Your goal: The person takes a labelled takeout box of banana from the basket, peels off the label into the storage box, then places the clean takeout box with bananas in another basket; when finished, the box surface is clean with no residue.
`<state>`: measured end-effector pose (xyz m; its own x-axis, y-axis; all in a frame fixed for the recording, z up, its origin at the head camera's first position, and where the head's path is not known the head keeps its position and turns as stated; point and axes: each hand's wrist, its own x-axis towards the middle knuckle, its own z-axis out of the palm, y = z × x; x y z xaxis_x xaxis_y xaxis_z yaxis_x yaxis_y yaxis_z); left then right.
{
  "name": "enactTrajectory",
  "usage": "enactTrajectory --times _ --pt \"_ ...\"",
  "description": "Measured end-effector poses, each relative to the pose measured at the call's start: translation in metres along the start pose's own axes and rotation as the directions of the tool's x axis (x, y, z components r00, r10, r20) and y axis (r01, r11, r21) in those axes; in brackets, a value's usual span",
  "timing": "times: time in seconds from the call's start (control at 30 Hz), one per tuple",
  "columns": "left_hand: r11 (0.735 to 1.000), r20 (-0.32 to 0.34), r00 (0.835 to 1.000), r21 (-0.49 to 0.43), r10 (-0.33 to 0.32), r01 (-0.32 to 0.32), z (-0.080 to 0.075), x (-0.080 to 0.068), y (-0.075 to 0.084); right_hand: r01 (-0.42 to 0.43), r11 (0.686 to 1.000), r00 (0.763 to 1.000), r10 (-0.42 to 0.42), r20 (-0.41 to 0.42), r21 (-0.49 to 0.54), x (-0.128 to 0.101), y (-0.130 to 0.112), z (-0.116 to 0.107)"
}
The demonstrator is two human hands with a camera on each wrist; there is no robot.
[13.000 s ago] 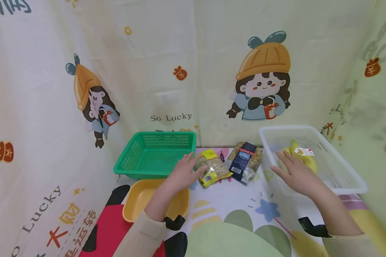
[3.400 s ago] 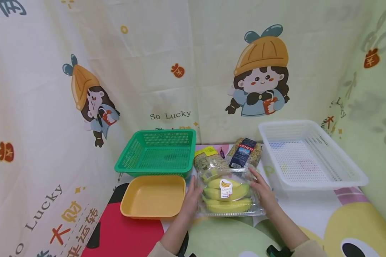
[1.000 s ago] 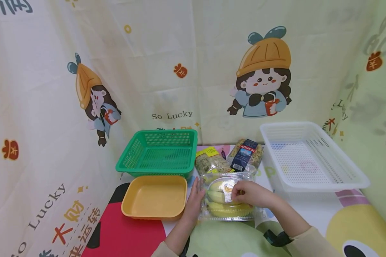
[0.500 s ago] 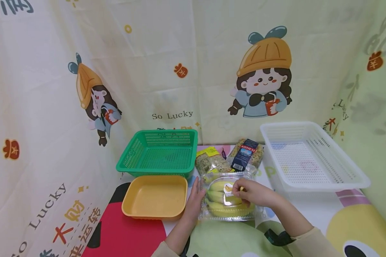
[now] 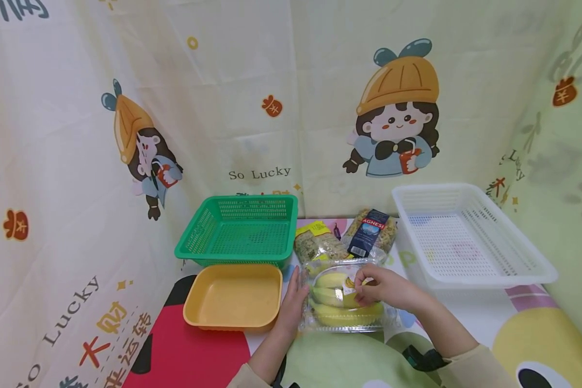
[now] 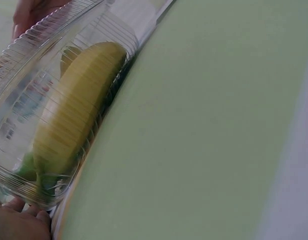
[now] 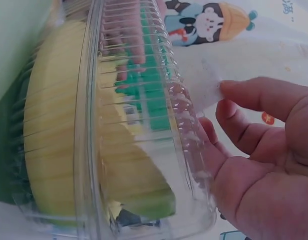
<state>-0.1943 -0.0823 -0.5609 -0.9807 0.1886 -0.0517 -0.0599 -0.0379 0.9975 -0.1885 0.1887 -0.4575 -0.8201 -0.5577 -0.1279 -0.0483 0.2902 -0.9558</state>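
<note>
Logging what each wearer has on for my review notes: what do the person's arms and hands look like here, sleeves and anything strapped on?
Both hands, left hand and right hand, are bare: no gloves, and no rings that I can make out. Each arm wears a long cream-beige sleeve reaching the wrist. A black strap sits at the right wrist, just ahead of the cuff; a dark bit shows at the left wrist too.

The backdrop cloth [image 5: 271,81] carries the printed words "So Lucky" at its centre, above the green basket [image 5: 237,234]. At 8 o'clock the same cloth repeats "Lucky", slanted, beside Chinese characters. The dark label of the pasta bag [image 5: 371,234] reads "AGNESI". The sticker on the banana box [image 5: 341,296] is not legible.
</note>
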Motion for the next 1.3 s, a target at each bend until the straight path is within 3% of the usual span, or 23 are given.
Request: enactTrajectory --times 0.17,0.43,0.67,0.87,1.0,1.3 --pt "1.000 0.001 1.000 0.013 0.001 -0.001 0.000 0.000 -0.001 0.026 1.000 1.000 -0.026 -0.007 -0.015 0.003 0.001 0.000" --pt "1.000 -0.005 1.000 0.005 -0.004 0.004 0.001 -0.002 0.000 0.036 0.976 0.994 -0.057 -0.091 -0.216 0.005 -0.001 0.001" --pt "1.000 -0.016 1.000 0.007 -0.020 0.020 0.002 -0.001 0.002 -0.014 0.983 0.984 -0.020 -0.179 -0.184 0.007 0.000 0.002" --pt "1.000 -0.010 1.000 0.018 -0.012 0.012 0.002 -0.001 0.002 0.064 0.985 0.978 -0.094 -0.189 -0.162 0.010 0.001 0.005" --pt "1.000 -0.007 1.000 0.009 -0.012 0.012 0.001 -0.001 0.001 0.064 0.984 0.967 -0.102 -0.232 -0.165 0.010 0.000 0.006" --pt "1.000 -0.005 1.000 0.013 -0.018 0.018 0.000 -0.001 0.002 -0.010 0.991 0.965 -0.026 -0.260 -0.137 0.012 0.000 0.006"
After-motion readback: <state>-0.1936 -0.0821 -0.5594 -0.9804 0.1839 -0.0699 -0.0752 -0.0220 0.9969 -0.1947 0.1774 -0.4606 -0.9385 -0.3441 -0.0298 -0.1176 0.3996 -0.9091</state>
